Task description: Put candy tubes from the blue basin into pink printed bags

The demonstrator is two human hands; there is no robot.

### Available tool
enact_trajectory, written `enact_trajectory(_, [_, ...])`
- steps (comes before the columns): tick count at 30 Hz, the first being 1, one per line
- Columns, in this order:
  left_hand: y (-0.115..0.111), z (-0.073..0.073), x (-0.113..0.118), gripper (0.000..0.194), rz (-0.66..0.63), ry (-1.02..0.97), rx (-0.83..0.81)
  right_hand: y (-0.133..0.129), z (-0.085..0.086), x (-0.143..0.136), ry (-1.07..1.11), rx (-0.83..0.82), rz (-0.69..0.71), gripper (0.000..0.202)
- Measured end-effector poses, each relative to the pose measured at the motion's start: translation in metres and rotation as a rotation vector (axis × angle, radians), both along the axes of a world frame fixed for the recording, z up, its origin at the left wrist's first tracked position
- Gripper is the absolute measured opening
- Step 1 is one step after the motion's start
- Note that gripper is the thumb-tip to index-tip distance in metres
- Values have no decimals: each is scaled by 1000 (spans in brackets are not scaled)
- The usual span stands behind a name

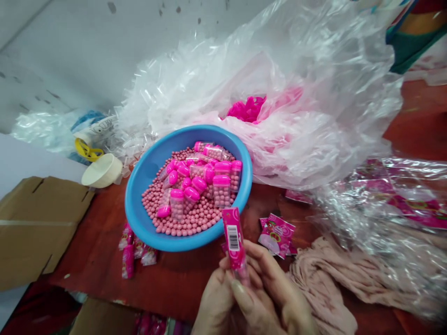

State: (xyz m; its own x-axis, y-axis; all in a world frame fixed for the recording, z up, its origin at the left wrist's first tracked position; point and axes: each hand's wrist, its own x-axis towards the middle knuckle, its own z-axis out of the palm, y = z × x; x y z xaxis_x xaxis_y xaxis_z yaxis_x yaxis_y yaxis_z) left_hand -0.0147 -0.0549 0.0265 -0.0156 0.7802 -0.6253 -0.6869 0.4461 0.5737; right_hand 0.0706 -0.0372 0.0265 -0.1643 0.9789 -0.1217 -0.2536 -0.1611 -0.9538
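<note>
- At far left lies flattened cardboard (38, 228), with a white tub (101, 172) just beyond it on the red surface (101, 274).
- Next, a few filled packets (128, 260) lie together near the front of the basin; with the printed wrap already on, these look finished, though the pile is small.
- In the blue basin (131, 204), more than 10 capped jars (221, 191) rest on loose pink beads (181, 229). They are filled and lidded but bare of wrap, so most of the wrapping seems left.
- At the basin's near right edge, the person's left hand (213, 298) and right hand (275, 298) pinch 1 printed packet (232, 237) upright between the fingertips, barcode outward. Pink shows at its lower end; whether the wrap is fully seated cannot be told.
- Behind, pink pieces (246, 109) lie among crumpled plastic.
- Right of the hands, flat printed wrappers (277, 235) lie unused, near a beige cloth (324, 279).
- At far right, clear plastic (412, 195) covers more pink printed material.
</note>
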Motion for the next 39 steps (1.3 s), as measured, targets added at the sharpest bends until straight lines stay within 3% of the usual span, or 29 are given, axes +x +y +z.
enact_trajectory(4, [-5,22,-5,27,79,365,38,4,4,8,-2,-67,-47,40])
enact_trajectory(7, [-8,36,-15,14,235,690,234,5,4,8,-54,-42,-144,41])
enact_trajectory(10, [-9,45,-21,3,271,858,440,0,1,6,-55,-18,-123,43])
enact_trajectory(14, [-11,51,-20,24,329,1045,562,-11,-6,7,-106,31,-55,48])
enact_trajectory(16, [-13,53,-18,29,397,1054,531,-15,-6,7,-137,30,-36,48])
enact_trajectory(19, [-16,56,-18,23,449,983,411,-18,0,3,-136,67,-27,47])
enact_trajectory(24, [-22,61,-25,5,421,943,264,-21,12,-6,-129,230,-18,49])
enact_trajectory(28, [-26,62,-37,5,377,911,158,-25,13,-6,-210,352,-52,54])
enact_trajectory(32, [-29,60,-49,6,245,822,196,-31,6,-11,-300,452,-49,55])
enact_trajectory(34, [-31,60,-53,4,242,815,219,-35,2,-17,-295,476,-87,53])
enact_trajectory(39, [-32,67,-58,6,133,1025,324,-45,-5,-32,-255,454,-153,51])
